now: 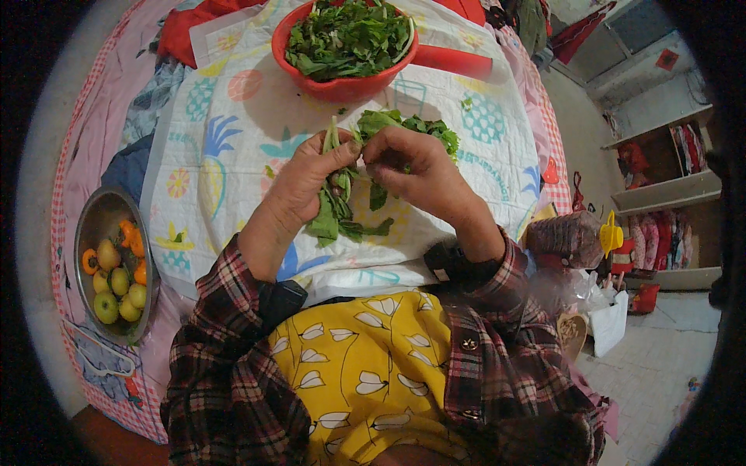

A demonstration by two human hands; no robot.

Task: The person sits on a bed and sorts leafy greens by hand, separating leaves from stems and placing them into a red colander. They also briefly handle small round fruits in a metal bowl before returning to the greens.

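Note:
My left hand (309,175) grips a small bunch of leafy greens (331,215), its pale stems pointing up past my thumb and its leaves hanging below. Close beside it, my right hand (422,166) has its fingers curled and pinched on a bit of the greens, near the left thumb tip; its palm side is partly hidden. A small pile of green leaves (431,128) lies just beyond the right hand on a white fruit-printed sheet (245,151). Farther off stands a red plastic basin (344,90) heaped with cut greens (349,41).
On the left, a metal bowl (84,233) holds green tomatoes and orange fruit. A red cylinder-like piece (454,62) lies beside the basin. At right are a plastic jug (562,239) with a yellow handle, a white box (609,326) and shelves (670,198) with clothes.

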